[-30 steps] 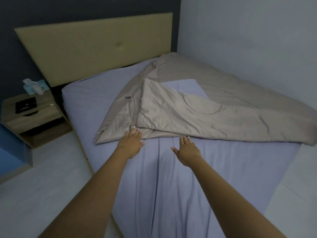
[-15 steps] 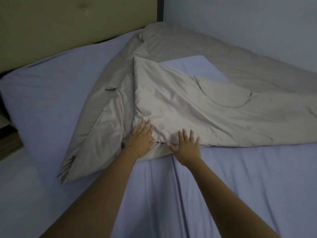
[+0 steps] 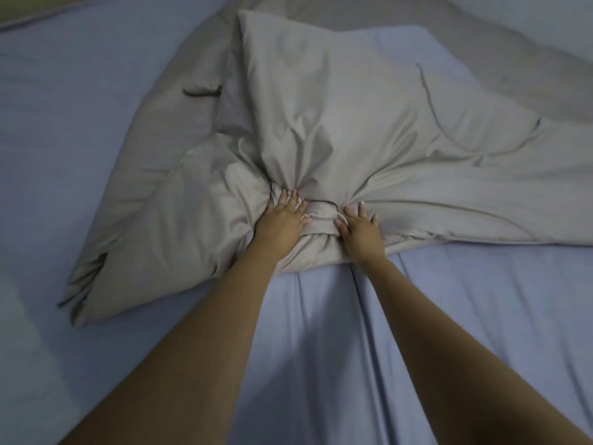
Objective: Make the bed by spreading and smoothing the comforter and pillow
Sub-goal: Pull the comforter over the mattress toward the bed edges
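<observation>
You're basically at the start here. The comforter [image 3: 337, 130] is a folded, crumpled heap sitting across the far half of the bed, with one flap doubled back over itself and a long stretch trailing off toward the right edge. Most of the blue sheet [image 3: 481, 316] in front of you is bare, so nothing's been spread yet.

Your left hand [image 3: 284, 216] and right hand [image 3: 359, 228] are side by side, a little apart, both with fingers dug into the near edge of the comforter and bunching the fabric up around them. Looks to me like a grab to pull it open.

Left to do: unfold, drag it over the whole mattress, smooth out wrinkles. No pillow in view, so can't say anything about that part.
</observation>
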